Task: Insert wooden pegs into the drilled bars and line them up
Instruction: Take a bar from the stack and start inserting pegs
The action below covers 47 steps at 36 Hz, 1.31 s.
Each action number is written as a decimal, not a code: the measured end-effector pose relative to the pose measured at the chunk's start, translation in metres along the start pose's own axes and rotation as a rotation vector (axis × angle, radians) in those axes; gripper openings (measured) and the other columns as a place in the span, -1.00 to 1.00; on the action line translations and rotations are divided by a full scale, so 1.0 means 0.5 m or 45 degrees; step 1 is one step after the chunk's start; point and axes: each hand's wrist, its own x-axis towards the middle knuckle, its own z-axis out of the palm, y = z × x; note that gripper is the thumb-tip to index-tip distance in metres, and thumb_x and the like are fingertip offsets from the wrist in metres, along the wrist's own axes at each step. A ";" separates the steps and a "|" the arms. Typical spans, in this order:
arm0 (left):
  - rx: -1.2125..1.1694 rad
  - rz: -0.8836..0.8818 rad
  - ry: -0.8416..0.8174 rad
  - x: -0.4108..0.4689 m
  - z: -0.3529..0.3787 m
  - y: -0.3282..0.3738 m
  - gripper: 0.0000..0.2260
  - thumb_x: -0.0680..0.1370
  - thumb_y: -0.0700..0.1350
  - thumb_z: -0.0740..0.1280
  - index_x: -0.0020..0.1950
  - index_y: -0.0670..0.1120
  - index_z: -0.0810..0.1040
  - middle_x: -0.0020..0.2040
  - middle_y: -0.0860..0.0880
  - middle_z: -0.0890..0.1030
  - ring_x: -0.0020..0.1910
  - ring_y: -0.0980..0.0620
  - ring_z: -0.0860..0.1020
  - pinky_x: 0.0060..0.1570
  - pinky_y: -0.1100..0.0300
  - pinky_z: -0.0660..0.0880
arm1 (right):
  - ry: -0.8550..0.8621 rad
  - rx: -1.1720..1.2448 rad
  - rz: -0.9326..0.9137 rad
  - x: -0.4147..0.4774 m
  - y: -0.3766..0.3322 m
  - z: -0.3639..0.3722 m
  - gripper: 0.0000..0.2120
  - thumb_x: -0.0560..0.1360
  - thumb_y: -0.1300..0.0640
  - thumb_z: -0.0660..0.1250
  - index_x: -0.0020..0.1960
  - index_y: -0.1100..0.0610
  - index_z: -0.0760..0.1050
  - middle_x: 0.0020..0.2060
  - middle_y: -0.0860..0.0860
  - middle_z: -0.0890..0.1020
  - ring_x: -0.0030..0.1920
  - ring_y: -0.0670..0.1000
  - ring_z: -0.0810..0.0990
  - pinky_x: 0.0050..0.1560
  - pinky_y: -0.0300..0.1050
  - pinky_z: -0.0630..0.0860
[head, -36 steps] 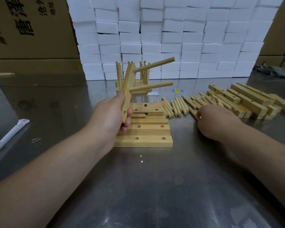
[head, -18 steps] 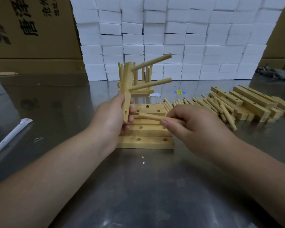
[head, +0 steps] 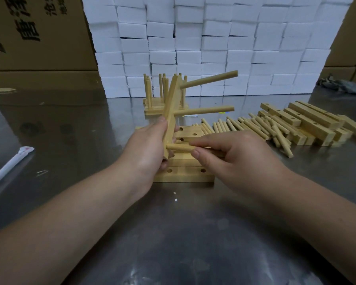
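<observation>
since half a second ago, the peg (head: 179,148) has travelled left until its tip touches the drilled bar (head: 171,112). left hand (head: 150,149) grips that bar near its lower end, long axis almost upright and leaning right, with two seated pegs (head: 203,111) pointing right. the new peg lies level, tip leftward, at the lowest hole. right hand (head: 234,159) pinches its far end, so the push likely runs leftward along its axis. loose pegs (head: 255,126) wait on the surface (head: 173,233).

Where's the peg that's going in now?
Centre of the head view: the right hand pinches the peg, its tip at the lower end of the bar gripped by the left hand, below two fitted pegs.
</observation>
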 end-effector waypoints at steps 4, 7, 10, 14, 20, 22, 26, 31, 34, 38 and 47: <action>-0.050 0.008 -0.067 -0.004 0.000 0.001 -0.67 0.62 0.04 0.10 -0.15 -0.04 0.59 -0.45 0.04 0.46 -0.54 0.15 0.38 -0.59 0.29 0.27 | 0.013 -0.013 -0.022 0.001 -0.001 -0.001 -0.79 0.42 0.00 0.39 0.04 -0.01 0.64 -0.19 -0.07 0.69 -0.18 -0.11 0.59 -0.15 -0.04 0.57; -0.069 0.013 -0.090 -0.007 0.001 0.002 -0.68 0.62 0.01 0.10 -0.14 -0.06 0.58 -0.44 0.03 0.46 -0.53 0.13 0.38 -0.57 0.27 0.28 | 0.012 -0.111 -0.111 0.000 -0.007 -0.004 -0.78 0.42 0.00 0.37 0.04 0.01 0.64 -0.23 -0.06 0.69 -0.23 -0.05 0.62 -0.24 -0.05 0.57; -0.143 -0.006 -0.095 -0.010 0.005 0.004 -0.69 0.62 -0.01 0.11 -0.16 -0.08 0.57 -0.46 0.02 0.45 -0.52 0.12 0.40 -0.53 0.26 0.36 | 0.006 -0.263 -0.200 -0.001 -0.014 -0.004 -0.74 0.40 0.00 0.31 0.03 0.03 0.64 -0.30 -0.02 0.67 -0.30 0.02 0.62 -0.35 -0.08 0.55; -0.285 -0.013 -0.119 -0.020 0.012 0.008 -0.71 0.63 -0.06 0.11 -0.14 -0.14 0.53 -0.48 0.01 0.53 -0.50 0.11 0.52 -0.50 0.25 0.48 | 0.012 -0.307 -0.243 -0.004 -0.014 -0.001 -0.72 0.42 0.01 0.29 0.06 0.05 0.63 -0.30 0.02 0.67 -0.31 0.07 0.63 -0.38 -0.02 0.56; -0.316 0.051 -0.129 -0.025 0.015 0.008 -0.74 0.64 -0.08 0.09 -0.11 -0.15 0.48 -0.50 0.00 0.56 -0.54 0.11 0.53 -0.54 0.26 0.48 | 0.033 -0.327 -0.253 -0.008 -0.022 0.006 -0.73 0.41 0.02 0.31 0.06 0.04 0.63 -0.33 -0.04 0.68 -0.37 0.00 0.63 -0.42 -0.32 0.35; -0.309 0.095 -0.135 -0.026 0.015 0.008 -0.75 0.64 -0.08 0.08 -0.12 -0.14 0.47 -0.49 -0.01 0.57 -0.53 0.10 0.53 -0.53 0.26 0.48 | 0.020 -0.277 -0.223 -0.007 -0.022 0.007 -0.72 0.42 0.00 0.29 0.09 0.02 0.62 -0.36 -0.06 0.67 -0.40 -0.11 0.55 -0.46 -0.47 0.22; -0.250 0.137 -0.155 -0.025 0.012 0.004 -0.74 0.65 -0.06 0.06 -0.11 -0.11 0.47 -0.44 -0.02 0.60 -0.50 0.09 0.56 -0.51 0.29 0.47 | -0.043 -0.047 -0.150 -0.004 -0.015 0.013 -0.72 0.46 -0.04 0.22 0.06 -0.02 0.63 -0.14 -0.43 0.51 -0.33 -0.49 0.37 -0.27 -0.61 0.27; -0.199 0.210 -0.211 -0.029 0.012 0.002 -0.75 0.65 -0.08 0.04 -0.09 -0.12 0.45 -0.41 -0.03 0.62 -0.47 0.08 0.58 -0.47 0.28 0.49 | -0.217 0.370 0.081 -0.008 -0.009 0.014 -0.73 0.53 0.08 0.26 -0.24 -0.24 0.59 -0.48 -0.49 0.45 -0.29 -0.54 0.41 -0.24 -0.61 0.29; -0.181 0.261 -0.237 -0.031 0.013 0.003 -0.75 0.65 -0.10 0.02 -0.10 -0.13 0.43 -0.42 -0.02 0.60 -0.44 0.05 0.59 -0.48 0.25 0.49 | -0.246 0.573 0.244 -0.006 -0.012 0.019 -0.59 0.53 0.11 0.26 -0.46 -0.16 0.53 -0.59 -0.33 0.46 -0.43 -0.39 0.46 -0.39 -0.56 0.31; -0.161 0.257 -0.248 -0.028 0.010 0.005 -0.74 0.65 -0.11 0.02 -0.09 -0.13 0.44 -0.43 -0.02 0.59 -0.47 0.05 0.57 -0.50 0.24 0.48 | -0.272 0.766 0.336 -0.006 -0.018 0.017 -0.69 0.55 0.16 0.23 -0.35 -0.03 0.51 -0.71 -0.24 0.37 -0.63 -0.32 0.39 -0.58 -0.55 0.22; 0.226 0.332 0.106 0.002 -0.006 0.010 -0.71 0.62 -0.01 0.13 -0.22 0.01 0.55 -0.43 0.11 0.48 -0.38 0.09 0.44 -0.27 0.19 0.37 | -0.160 0.712 0.292 0.008 -0.003 0.036 -0.87 0.46 -0.16 0.28 -0.15 -0.26 0.60 -0.49 -0.12 0.51 -0.43 -0.23 0.42 -0.38 -0.35 0.35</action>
